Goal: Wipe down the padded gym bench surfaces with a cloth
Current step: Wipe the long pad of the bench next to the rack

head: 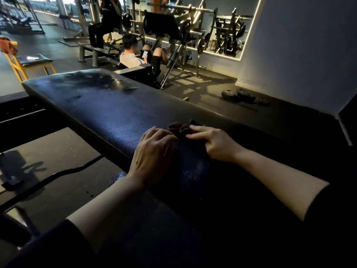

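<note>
A long black padded bench (pixel 92 105) runs from the lower right up to the upper left, with damp streaks shining near its far end. A dark reddish cloth (pixel 180 128) lies bunched on the pad in the middle. My left hand (pixel 154 149) lies on the bench with its fingertips curled onto the cloth's left edge. My right hand (pixel 214 143) grips the cloth's right side, the fingers curled over it. Most of the cloth is hidden in shadow between the two hands.
A curl bar (pixel 58 173) lies on the floor left of the bench. A yellow-framed chair (pixel 29 62) stands at the far left. A seated person (pixel 131 55) and weight machines are behind the bench. Weight plates (pixel 241 94) lie on the floor at the right.
</note>
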